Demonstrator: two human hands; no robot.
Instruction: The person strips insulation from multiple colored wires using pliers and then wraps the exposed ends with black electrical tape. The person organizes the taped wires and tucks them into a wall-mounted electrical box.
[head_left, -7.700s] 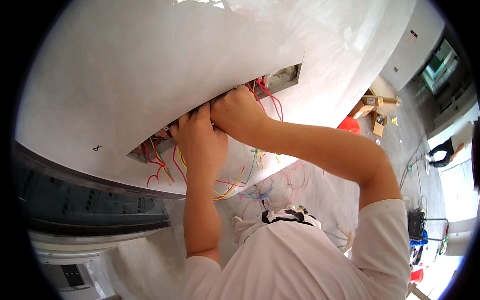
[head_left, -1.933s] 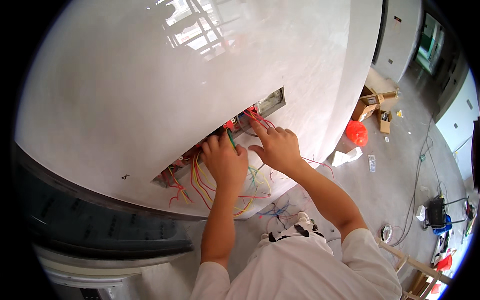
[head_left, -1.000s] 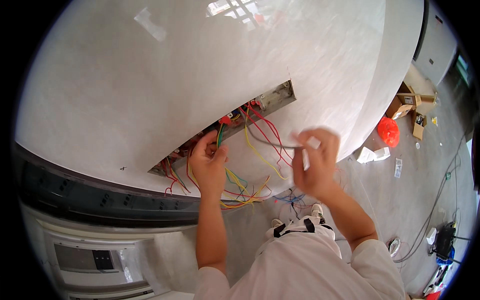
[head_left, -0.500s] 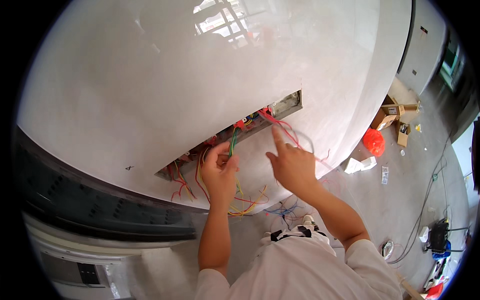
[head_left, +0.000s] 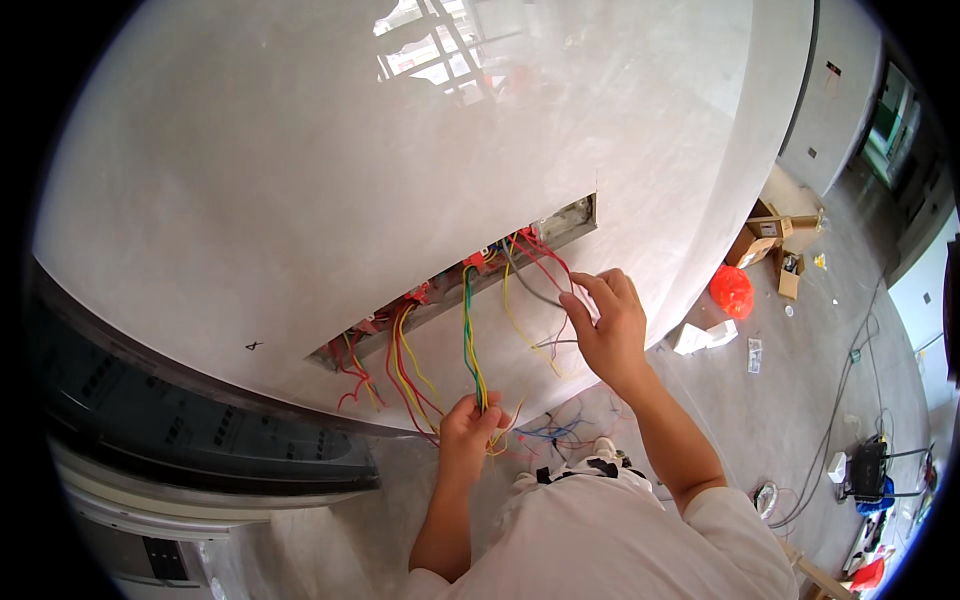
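Note:
A long rectangular slot [head_left: 575,218] is cut into the pale glossy wall panel, with red wall boxes [head_left: 478,260] inside it. Green and yellow wires [head_left: 471,330] hang from the middle box, and my left hand [head_left: 466,432] is closed around their lower part. My right hand [head_left: 612,330] has thumb and forefinger curled at the red wires [head_left: 545,256] leaving the right-hand box. A grey cable [head_left: 532,287] runs to the same fingers; whether they grip it too is unclear. Red and yellow wires [head_left: 402,362] dangle left of the green ones.
Blue and red loose wires [head_left: 560,430] lie on the floor by my shoes. To the right are a red plastic bag [head_left: 732,291], cardboard boxes [head_left: 752,245], white boxes [head_left: 705,337] and a long dark cable [head_left: 828,440]. A dark glossy strip [head_left: 200,420] borders the panel's left end.
My left hand has slid down the green and yellow wires, away from the slot. My right hand has moved slightly right and down, its pointing finger now curled to the thumb at the red wires.

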